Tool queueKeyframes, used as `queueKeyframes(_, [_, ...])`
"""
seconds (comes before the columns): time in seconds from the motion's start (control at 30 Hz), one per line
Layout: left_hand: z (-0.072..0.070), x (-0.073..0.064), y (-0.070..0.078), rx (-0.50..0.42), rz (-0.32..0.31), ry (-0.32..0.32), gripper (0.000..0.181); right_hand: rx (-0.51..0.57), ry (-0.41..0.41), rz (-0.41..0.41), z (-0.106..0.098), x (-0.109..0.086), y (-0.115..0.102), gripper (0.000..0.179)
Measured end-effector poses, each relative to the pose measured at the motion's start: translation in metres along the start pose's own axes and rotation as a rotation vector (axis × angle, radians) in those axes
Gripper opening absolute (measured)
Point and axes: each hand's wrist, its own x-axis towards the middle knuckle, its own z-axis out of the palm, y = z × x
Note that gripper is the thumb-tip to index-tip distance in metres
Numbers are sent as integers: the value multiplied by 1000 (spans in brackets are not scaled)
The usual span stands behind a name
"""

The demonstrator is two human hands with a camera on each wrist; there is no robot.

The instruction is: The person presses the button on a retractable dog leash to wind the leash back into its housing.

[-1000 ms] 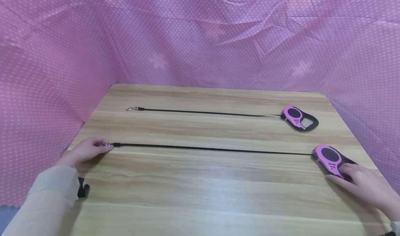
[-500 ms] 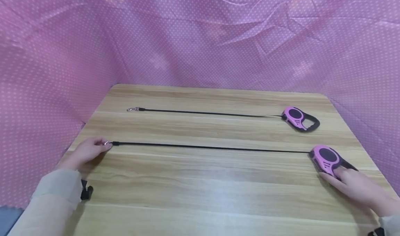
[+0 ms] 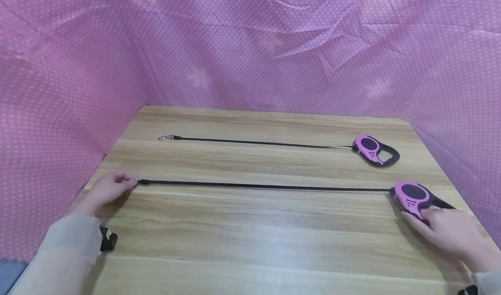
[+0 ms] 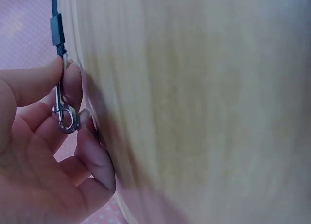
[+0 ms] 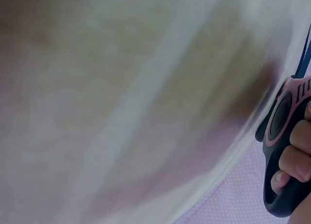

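Observation:
Between thumb and index finger, my left hand (image 3: 110,188) pinches the metal snap hook (image 4: 66,118) at the end of a black leash cord (image 3: 242,185). The cord runs nearly straight across to a pink and black retractable leash (image 3: 414,192) at the right. My right hand (image 3: 450,230) grips that leash's handle; in the right wrist view the fingers (image 5: 295,163) curl through the black handle loop. Farther back lies a second pink and black retractable leash (image 3: 369,144), its cord (image 3: 250,142) stretched left to a silver snap hook (image 3: 166,137).
Both leashes are on a light wood-grain table (image 3: 235,225) with rounded far corners. Pink polka-dot cloth (image 3: 250,47) hangs around its back and sides.
My right hand and the near leash case shift slightly left, then slightly back right. My left hand keeps its pinch on the snap hook, barely moving. The far leash stays in place.

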Motion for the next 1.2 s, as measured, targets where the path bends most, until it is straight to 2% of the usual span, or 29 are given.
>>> queueKeyframes(0.13, [1,1,1,15,28,56,49,0,8,42,-7,4,1,48])
queueKeyframes(0.3, [-3,-2,10,-8,-24,138,65,34,18,139,-16,10,1,50])
queueKeyframes(0.4, [-6,-5,15,-9,-41,177,71,60,106,155,-15,12,0,51])
queueKeyframes(0.5, [-5,-7,19,-2,-14,237,67,61,238,136,-15,16,-1,56])
queueKeyframes(0.6, [-5,-10,22,-13,1,269,63,82,357,117,-19,23,-4,62])
queueKeyframes(0.67, [-4,-11,24,-17,18,293,59,114,408,123,-22,27,-6,65])
queueKeyframes(0.77, [-4,-12,27,-16,30,336,55,182,429,164,-27,32,-10,65])
queueKeyframes(0.87, [-2,-11,29,-7,32,393,49,274,364,286,-31,35,-15,60])
queueKeyframes(1.0, [-1,-10,33,-13,25,460,45,453,212,540,-39,38,-21,57])
queueKeyframes(1.07, [-1,-8,34,-25,15,482,45,549,156,686,-43,40,-22,61])
queueKeyframes(1.17, [-1,-7,36,-48,-8,496,45,763,148,842,-48,46,-23,59])
queueKeyframes(1.2, [-1,-6,36,-58,-19,498,45,867,180,885,-49,48,-23,57])
